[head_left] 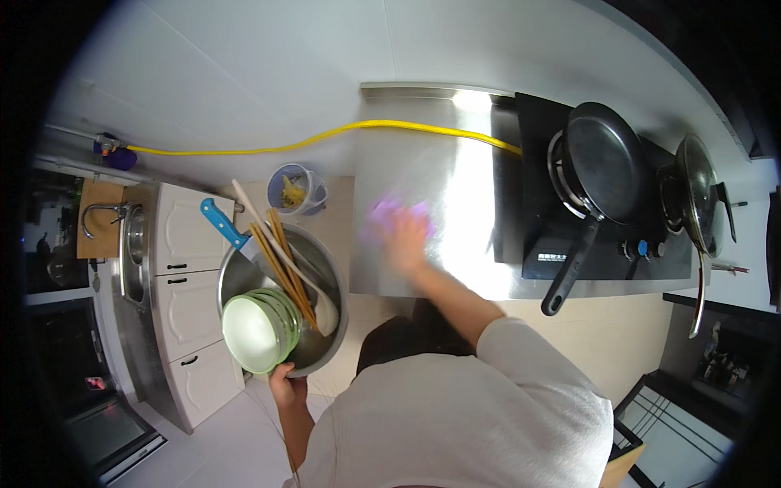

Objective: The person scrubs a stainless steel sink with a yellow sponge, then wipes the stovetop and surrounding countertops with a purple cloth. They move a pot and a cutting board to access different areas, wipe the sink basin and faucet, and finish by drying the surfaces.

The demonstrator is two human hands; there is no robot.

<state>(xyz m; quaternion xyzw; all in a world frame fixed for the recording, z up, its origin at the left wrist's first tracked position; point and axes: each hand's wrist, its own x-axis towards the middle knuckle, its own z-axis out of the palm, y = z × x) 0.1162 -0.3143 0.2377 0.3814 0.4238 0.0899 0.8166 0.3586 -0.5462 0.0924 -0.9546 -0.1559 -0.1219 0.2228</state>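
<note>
One purple cloth (pixel 379 213) sits right under my right fingers (pixel 413 221), mid-frame, grip too blurred to tell; lower left, my left fingers (pixel 284 372) clamp the basin (pixel 333 268)!

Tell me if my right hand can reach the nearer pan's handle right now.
Probably yes: the handle juts out past the front of the counter, and nothing visible blocks the right hand, though that hand is on a purple cloth.

The basin (pixel 244 275) is silver-grey; in it, pale green bowls (pixel 254 332), brown chopsticks (pixel 283 276) and a blue-handled knife (pixel 228 228). Right of it, a purple cloth (pixel 381 218) and black pan (pixel 606 163).
</note>
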